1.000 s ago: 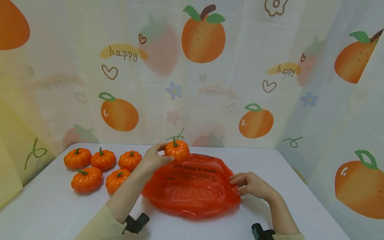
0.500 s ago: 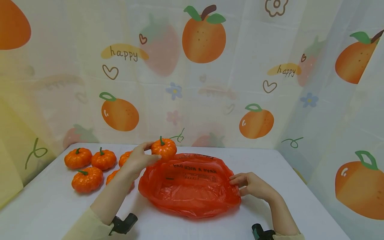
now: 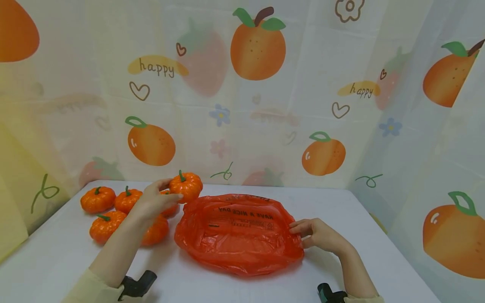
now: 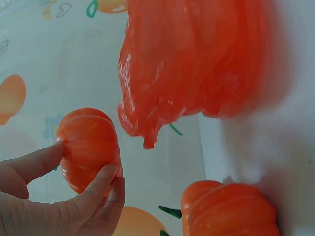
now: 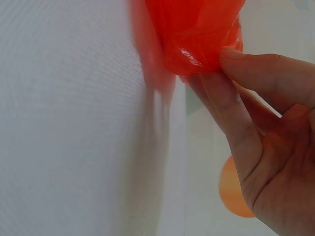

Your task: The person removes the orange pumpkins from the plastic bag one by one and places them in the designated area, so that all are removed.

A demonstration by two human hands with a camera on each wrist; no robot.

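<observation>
My left hand (image 3: pixel 157 200) grips a small orange toy pumpkin (image 3: pixel 186 187) with a green stem, held up above the table just left of the red plastic bag. In the left wrist view the thumb and fingers pinch that pumpkin (image 4: pixel 88 147) from both sides. The red bag (image 3: pixel 242 248) lies with its mouth spread wide, printed lettering showing on its inner back wall. At the bag's right edge my right hand (image 3: pixel 322 233) pinches the plastic. The right wrist view has the thumb on the red film (image 5: pixel 202 49), with fingers behind it.
Several more pumpkins (image 3: pixel 97 200) stand at the left of the white table (image 3: pixel 379 269), some partly covered by my left forearm. A printed fruit curtain (image 3: pixel 265 126) hangs right behind the table's back edge.
My left hand has moved left with the pumpkin, from over the bag's back left rim to beside it, near the other pumpkins. The right hand has stayed at the bag's edge.
</observation>
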